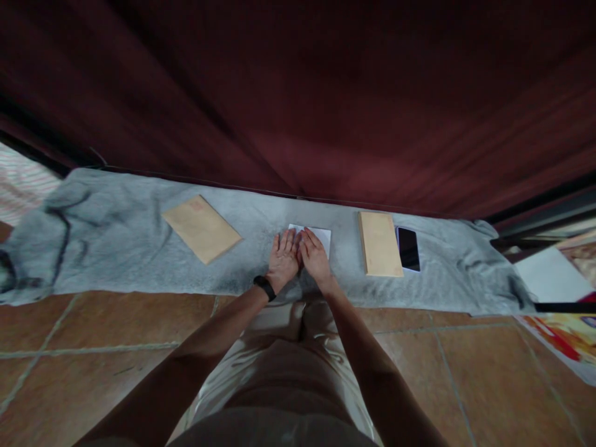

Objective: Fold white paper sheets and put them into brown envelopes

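Note:
A white sheet of paper (325, 238) lies on the grey cloth, partly hidden under both hands. My left hand (283, 259) rests over its left side with the fingers stretched out and slightly apart; a black band circles that wrist. Close against it, my right hand (316, 257) lies over the middle of the paper, fingers extended and side by side. The fingertips of both hands meet near the paper's upper half. Neither hand visibly grips anything. What lies beneath the palms is hidden.
To the left, a tan envelope (202, 228) lies at an angle on the grey cloth (125, 248). A stack of tan envelopes (380, 244) sits to the right, beside a dark phone (408, 249). Dark red fabric (298, 112) rises behind the cloth; floor tiles (121, 379) are below.

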Available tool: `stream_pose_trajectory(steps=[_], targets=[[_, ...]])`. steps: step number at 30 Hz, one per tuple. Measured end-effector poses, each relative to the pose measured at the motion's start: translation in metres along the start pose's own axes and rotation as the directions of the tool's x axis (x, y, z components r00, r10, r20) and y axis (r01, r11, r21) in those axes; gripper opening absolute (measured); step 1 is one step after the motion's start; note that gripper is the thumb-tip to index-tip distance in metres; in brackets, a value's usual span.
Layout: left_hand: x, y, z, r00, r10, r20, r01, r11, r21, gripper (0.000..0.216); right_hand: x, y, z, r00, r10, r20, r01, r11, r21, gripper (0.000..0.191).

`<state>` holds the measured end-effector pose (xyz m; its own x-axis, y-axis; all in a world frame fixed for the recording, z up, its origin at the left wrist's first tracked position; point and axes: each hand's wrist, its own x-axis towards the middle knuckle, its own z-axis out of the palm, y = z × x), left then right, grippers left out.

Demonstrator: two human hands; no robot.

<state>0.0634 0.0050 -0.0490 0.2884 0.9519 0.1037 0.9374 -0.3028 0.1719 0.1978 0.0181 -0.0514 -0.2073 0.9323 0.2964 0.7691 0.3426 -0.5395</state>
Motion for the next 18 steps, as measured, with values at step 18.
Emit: stream_pose_trajectory(steps=[18], targets=[[0.002,0.002,-0.001,1.000,-0.022,0.022,0.023,1.000,-0.009,0.060,-0.005,0.009,0.006,0.994,0.078,0.078,-0.047,0.940,-0.337,0.055]])
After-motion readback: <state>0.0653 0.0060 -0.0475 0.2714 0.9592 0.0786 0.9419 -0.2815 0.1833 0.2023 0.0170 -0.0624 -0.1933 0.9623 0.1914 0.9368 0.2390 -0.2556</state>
